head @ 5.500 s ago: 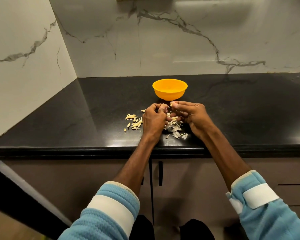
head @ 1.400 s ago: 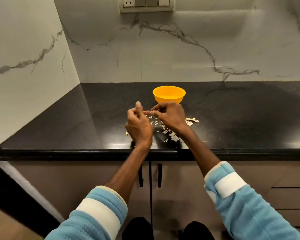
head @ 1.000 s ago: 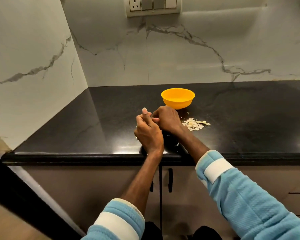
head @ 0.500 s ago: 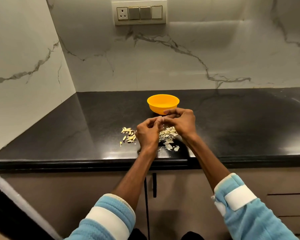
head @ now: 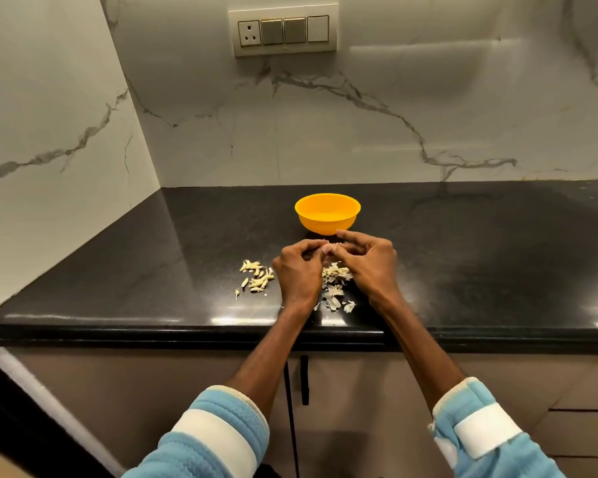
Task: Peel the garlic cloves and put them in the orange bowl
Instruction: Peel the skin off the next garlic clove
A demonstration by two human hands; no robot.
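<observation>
The orange bowl (head: 327, 213) stands on the black counter (head: 463, 243), just beyond my hands. My left hand (head: 297, 270) and my right hand (head: 370, 260) meet fingertip to fingertip above the counter and pinch one small garlic clove (head: 326, 249) between them; most of it is hidden by fingers. A small pile of unpeeled garlic cloves (head: 256, 278) lies left of my left hand. Pale garlic skins (head: 334, 288) lie scattered under and between my wrists. I cannot see what is inside the bowl.
White marble walls meet in a corner at the back left. A switch panel (head: 283, 29) is on the back wall. The counter's front edge (head: 187, 331) runs just below my wrists, with cabinet doors (head: 304, 379) underneath.
Over the last seconds my hands stayed together working at the clove, shifting slightly. The view has tilted up a little, showing the whole switch panel.
</observation>
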